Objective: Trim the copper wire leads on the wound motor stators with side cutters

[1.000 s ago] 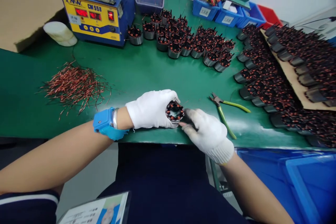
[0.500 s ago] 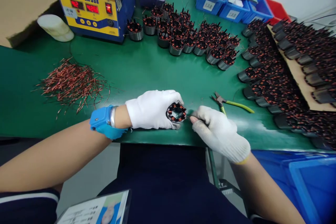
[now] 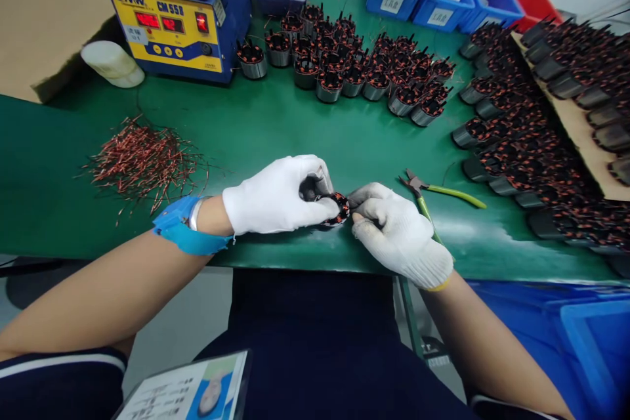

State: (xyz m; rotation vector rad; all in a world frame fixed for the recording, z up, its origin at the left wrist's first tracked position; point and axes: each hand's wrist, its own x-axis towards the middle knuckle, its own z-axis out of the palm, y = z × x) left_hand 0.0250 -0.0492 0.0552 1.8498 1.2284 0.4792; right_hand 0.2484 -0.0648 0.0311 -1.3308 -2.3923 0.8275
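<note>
Wound core (image 3: 340,208) (partly hidden), hands (image 3: 398,231) alongside.

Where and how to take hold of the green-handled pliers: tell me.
I'd grip the pliers by both green handles, from the near right side: they splay that way, lying open on the table, while the jaws point to the far left.
</note>
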